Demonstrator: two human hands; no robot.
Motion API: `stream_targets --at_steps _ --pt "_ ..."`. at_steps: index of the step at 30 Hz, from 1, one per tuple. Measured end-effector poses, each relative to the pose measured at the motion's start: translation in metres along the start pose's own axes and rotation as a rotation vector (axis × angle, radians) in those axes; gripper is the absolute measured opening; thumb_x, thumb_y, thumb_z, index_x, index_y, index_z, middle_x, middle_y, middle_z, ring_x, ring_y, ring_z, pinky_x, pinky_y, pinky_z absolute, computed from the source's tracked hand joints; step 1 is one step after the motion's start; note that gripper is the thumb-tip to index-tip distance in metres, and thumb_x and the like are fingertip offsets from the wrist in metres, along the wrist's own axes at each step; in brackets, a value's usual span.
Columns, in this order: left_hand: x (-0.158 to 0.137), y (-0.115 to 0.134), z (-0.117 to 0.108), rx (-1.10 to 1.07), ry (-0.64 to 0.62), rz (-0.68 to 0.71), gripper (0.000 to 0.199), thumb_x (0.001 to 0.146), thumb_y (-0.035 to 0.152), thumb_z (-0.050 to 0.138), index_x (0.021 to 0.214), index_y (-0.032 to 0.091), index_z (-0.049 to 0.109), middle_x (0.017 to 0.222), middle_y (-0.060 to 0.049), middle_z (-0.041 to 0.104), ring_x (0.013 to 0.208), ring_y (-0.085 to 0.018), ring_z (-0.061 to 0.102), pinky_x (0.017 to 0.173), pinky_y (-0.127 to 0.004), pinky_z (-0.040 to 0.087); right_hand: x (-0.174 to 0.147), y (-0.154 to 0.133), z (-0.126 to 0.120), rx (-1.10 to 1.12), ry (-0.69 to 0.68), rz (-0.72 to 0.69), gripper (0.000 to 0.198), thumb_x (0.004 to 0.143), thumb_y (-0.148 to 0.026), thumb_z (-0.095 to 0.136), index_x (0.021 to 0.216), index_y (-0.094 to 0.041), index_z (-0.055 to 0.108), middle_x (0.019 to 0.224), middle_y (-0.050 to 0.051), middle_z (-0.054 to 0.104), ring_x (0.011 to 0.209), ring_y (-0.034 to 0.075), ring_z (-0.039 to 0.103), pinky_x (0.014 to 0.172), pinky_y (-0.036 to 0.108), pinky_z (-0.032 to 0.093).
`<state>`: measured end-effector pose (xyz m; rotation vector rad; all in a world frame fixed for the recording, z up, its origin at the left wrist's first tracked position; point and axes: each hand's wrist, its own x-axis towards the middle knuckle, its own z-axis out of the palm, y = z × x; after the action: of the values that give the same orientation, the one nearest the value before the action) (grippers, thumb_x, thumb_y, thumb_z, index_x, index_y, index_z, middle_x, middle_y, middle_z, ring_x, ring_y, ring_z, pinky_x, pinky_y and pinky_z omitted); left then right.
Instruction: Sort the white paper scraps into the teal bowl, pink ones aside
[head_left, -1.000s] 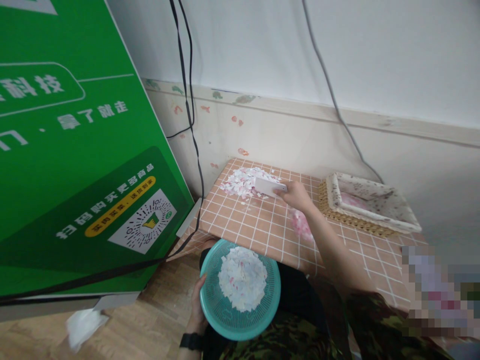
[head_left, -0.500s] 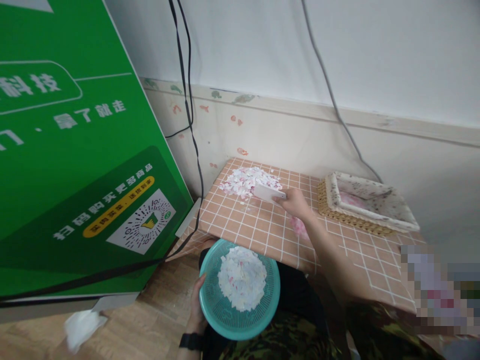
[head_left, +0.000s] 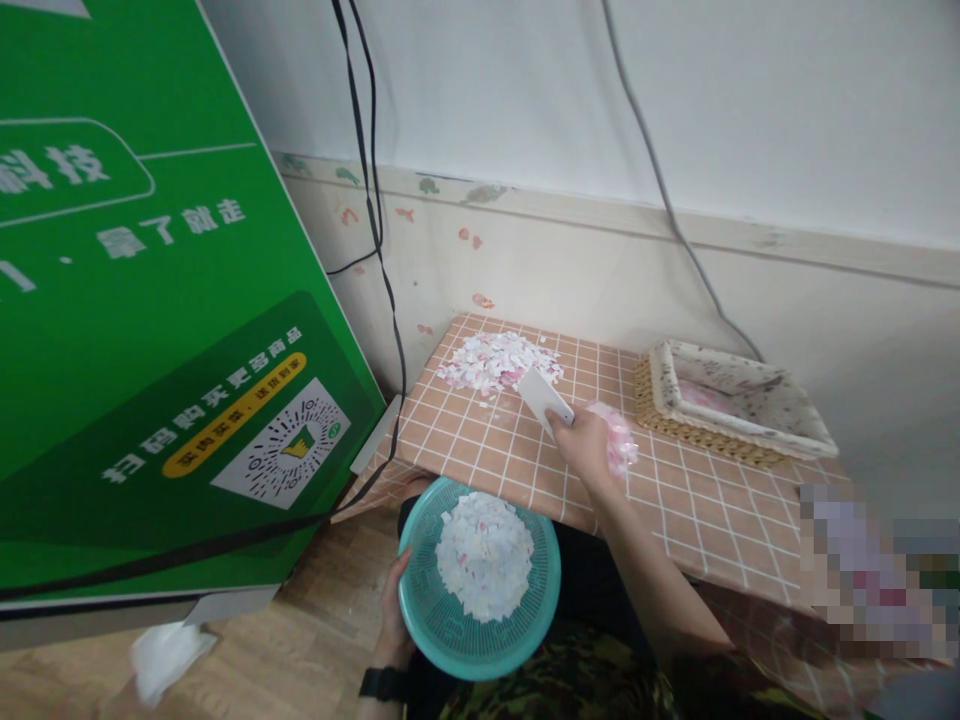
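My left hand (head_left: 395, 598) is closed on the left rim of a round teal plastic colander (head_left: 478, 655), held at my lap below the table edge. Small white paper scraps (head_left: 484, 556), a few of them pink, lie heaped inside it. Over the table, my right hand (head_left: 583, 440) grips a thin, flat white scraper (head_left: 541, 396) by its near end. The scraper's far end reaches the near right side of a loose pile of white and pink scraps (head_left: 495, 362). Just right of this hand lies a clear pinkish plastic bag (head_left: 619, 440), partly hidden by it.
A cloth-lined wicker basket (head_left: 735, 410) stands on the checked tablecloth (head_left: 697, 520) by the wall. On the left rises a green printed cabinet (head_left: 150, 330), with a black cable (head_left: 386, 280) hanging before it. A white bag (head_left: 166, 660) lies on the floor.
My right hand has drawn back toward me with the scraper, which has turned and left the pile's middle. More of the pinkish bag shows. The left hand and colander stay put.
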<state>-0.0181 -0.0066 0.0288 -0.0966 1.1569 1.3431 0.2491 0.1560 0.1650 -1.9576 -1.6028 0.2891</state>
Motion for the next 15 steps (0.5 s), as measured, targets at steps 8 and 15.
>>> stream_targets --at_steps 8,15 --pt "0.006 -0.002 -0.007 0.01 -0.017 0.0 0.025 0.063 0.036 0.07 0.079 0.018 0.074 0.077 -0.004 0.074 0.073 -0.025 0.067 0.074 -0.036 0.051 0.025 0.003 -0.002 0.107 -0.088 -0.062 0.033 0.076 -0.04 0.052 0.073 -0.012 0.069 0.057 0.005 0.062 0.05 0.015 0.051 0.048 0.026 0.031" --pt "-0.001 0.002 0.003 0.051 0.093 -0.001 0.024 0.061 0.034 0.07 0.074 0.014 0.073 0.075 -0.007 0.072 0.073 -0.028 0.066 0.071 -0.038 0.051 0.033 0.006 -0.009 0.222 -0.169 -0.124 0.03 0.073 -0.039 0.056 0.065 -0.012 0.066 0.052 0.0 0.055 0.046 0.011 0.044 0.045 0.023 0.029"
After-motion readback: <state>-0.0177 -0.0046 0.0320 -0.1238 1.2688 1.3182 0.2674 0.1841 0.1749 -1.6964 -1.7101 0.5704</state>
